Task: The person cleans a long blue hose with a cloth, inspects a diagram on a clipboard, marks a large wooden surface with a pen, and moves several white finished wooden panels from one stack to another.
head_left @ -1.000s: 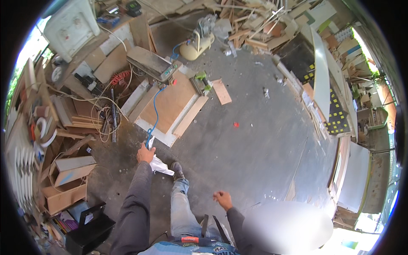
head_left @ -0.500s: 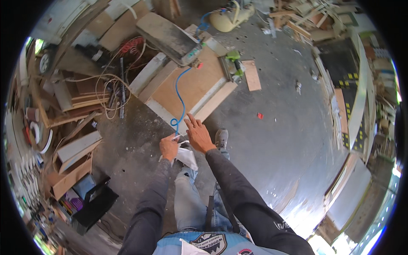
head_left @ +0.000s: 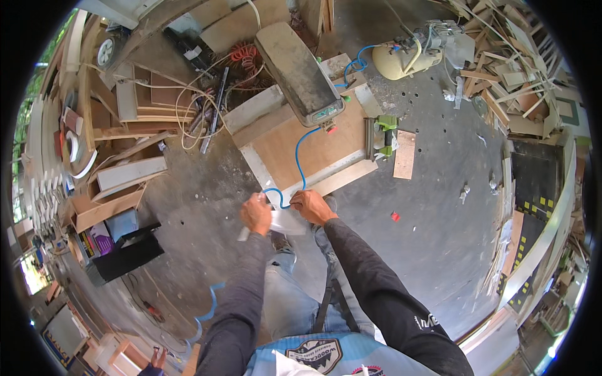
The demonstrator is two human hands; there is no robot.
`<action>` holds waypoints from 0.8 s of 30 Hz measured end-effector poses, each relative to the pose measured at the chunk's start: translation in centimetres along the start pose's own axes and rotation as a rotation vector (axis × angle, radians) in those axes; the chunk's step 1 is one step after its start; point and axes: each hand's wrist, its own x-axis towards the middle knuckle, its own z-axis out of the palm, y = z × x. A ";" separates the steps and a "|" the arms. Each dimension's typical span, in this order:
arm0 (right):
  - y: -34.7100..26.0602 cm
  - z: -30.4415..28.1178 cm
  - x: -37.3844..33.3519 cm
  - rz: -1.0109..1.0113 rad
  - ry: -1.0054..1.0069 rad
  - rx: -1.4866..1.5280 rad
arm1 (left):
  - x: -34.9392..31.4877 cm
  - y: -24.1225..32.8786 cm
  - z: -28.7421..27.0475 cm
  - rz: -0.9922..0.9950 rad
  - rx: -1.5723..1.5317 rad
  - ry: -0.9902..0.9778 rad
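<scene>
My left hand (head_left: 256, 214) is closed, its fingers around the lower end of a thin blue hose (head_left: 298, 156); motion smears part of it. A bend of the same hose is pinched by my right hand (head_left: 311, 206), close beside it. From there the hose runs up to a long, dusty grey and black housing (head_left: 298, 72) over a wooden box. Below my hands hangs a thin whitish sheet (head_left: 288, 222); whether it is cloth or plastic, and what holds it, I cannot tell.
A cream air tank (head_left: 401, 61) stands at the back, with scrap wood (head_left: 517, 69) to its right. A small board (head_left: 404, 153) and a red scrap (head_left: 394, 216) lie on the floor. Wooden boxes (head_left: 132, 174) line the left. Another person's hand (head_left: 158, 357) shows at lower left.
My right hand has gone from spread fingers to a pinch on the blue hose. The hose's small loop has opened into a bend between my hands. The whole view has shifted.
</scene>
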 end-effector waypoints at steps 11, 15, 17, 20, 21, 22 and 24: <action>1.0 -4.5 -2.4 -0.260 -0.218 -0.292 | -12.3 -10.3 5.7 0.135 0.142 -0.882; 1.9 -3.8 -3.0 -0.179 -0.404 -0.513 | -17.5 -5.3 4.5 0.065 0.260 -0.626; 1.6 -4.7 -3.5 -0.133 -0.372 -0.500 | -17.3 -5.2 4.7 0.010 0.128 -0.544; -0.2 -7.1 -3.6 0.051 -0.510 -0.454 | -16.5 -4.2 3.6 -0.096 0.130 -0.528; 0.8 -7.6 -4.3 0.091 -0.458 -0.452 | -15.9 -3.6 2.7 -0.141 0.037 -0.588; 1.2 -7.8 -4.7 0.122 -0.432 -0.421 | -16.6 -4.4 3.6 -0.188 -0.070 -0.585; 4.1 -9.0 -6.3 0.137 -0.448 -0.475 | -17.6 -2.8 1.8 -0.145 -0.188 -0.601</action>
